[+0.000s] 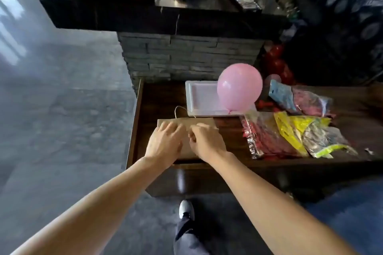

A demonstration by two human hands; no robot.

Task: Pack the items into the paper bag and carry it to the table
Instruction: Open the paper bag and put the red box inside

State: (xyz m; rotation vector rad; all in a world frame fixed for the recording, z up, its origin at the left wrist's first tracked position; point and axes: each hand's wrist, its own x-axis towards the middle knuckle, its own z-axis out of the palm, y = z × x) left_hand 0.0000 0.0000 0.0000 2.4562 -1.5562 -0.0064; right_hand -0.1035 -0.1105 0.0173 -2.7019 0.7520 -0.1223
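Two hands meet on the flat bag [187, 125]: left hand [163, 143] spread wide on it, right hand [204, 143] in a narrow pinching grip at its upper edge. Bag lies on the tabletop [232, 130]; tray [201, 97], balloon [239, 88] and packets [290, 132] lie beyond.

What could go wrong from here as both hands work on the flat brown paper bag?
The flat brown paper bag lies at the wooden table's near edge; it could slide off. The inflated pink balloon sits loosely on the white foam tray and may drift away. The thin handle might tear.
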